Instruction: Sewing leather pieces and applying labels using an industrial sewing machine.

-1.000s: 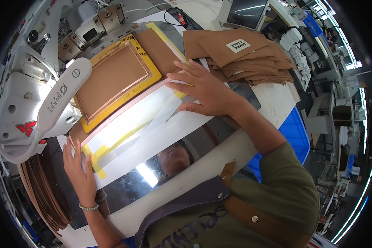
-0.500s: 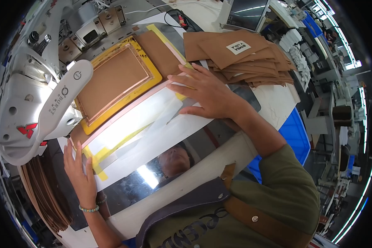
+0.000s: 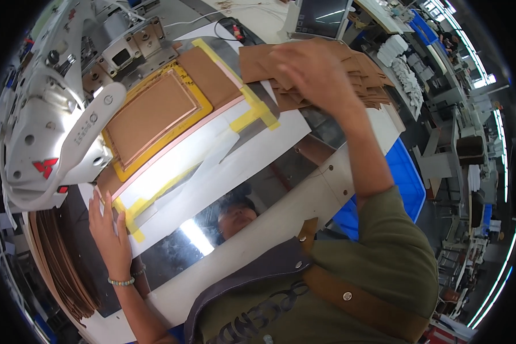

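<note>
My left hand (image 3: 110, 238) lies with fingers stretched out at the near left corner of a brown panel (image 3: 212, 71). On that panel rests a yellow rectangular frame (image 3: 172, 142), with brown material showing through its opening. A pink strip edges the panel's near side, beside a white sheet (image 3: 212, 166) held with yellow tape (image 3: 257, 112). My right hand (image 3: 312, 77) is over a fanned pile of brown pieces (image 3: 370, 80) to the right. Motion smears its fingers, so whether it grips a piece cannot be made out.
On the left stands a white sewing machine head (image 3: 34, 146) with a pale lamp arm (image 3: 77, 137). Below it is a stack of brown pieces (image 3: 60, 266). A screen (image 3: 321, 17) stands at the back, and a blue bin (image 3: 404, 178) at the right. Nearest me is a shiny plate (image 3: 275, 178).
My right hand has left the taped corner and moved up and right onto the brown pile. My left hand stays at its corner. The view has shifted slightly.
</note>
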A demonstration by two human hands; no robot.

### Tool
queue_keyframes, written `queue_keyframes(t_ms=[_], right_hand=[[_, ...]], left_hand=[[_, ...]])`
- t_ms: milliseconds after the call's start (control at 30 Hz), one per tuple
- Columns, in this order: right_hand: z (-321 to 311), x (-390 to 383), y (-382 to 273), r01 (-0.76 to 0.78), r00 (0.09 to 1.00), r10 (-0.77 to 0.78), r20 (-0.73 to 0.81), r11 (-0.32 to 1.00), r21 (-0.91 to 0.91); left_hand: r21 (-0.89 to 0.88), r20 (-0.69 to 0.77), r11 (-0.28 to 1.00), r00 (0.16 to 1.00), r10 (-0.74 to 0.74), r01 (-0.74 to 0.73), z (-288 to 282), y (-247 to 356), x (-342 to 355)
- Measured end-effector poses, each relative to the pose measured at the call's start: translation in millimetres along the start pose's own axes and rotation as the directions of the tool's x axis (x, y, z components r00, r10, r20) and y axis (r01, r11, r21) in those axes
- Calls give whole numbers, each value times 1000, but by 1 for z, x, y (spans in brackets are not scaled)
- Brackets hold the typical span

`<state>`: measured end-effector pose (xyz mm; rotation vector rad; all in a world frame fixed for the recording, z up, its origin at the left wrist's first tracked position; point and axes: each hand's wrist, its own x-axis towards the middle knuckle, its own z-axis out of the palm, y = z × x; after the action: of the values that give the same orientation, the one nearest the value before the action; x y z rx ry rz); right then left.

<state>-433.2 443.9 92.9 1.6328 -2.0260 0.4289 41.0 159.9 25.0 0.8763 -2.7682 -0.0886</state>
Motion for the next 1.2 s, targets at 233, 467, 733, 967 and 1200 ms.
queue_keyframes(t_ms=[233, 467, 733, 967, 1200], right_hand=[[5, -2, 95, -209, 915, 185, 359, 977, 31], [7, 13, 123, -285, 837, 119, 534, 928, 240], [3, 38, 119, -374, 683, 127, 719, 907, 195], [2, 50, 117, -436, 514, 198, 835, 898, 56], [-8, 53, 87, -324, 797, 120, 592, 912, 251]], left_hand=[[-130, -113, 992, 994, -8, -7, -10, -2, -3], [-133, -82, 990, 995, -60, 49, -39, -22, -3], [-167, 31, 986, 999, -20, 25, -39, -12, 8], [-147, 107, 977, 979, 173, -156, -11, 29, 37], [-147, 86, 968, 972, 217, -204, 11, 33, 66]])
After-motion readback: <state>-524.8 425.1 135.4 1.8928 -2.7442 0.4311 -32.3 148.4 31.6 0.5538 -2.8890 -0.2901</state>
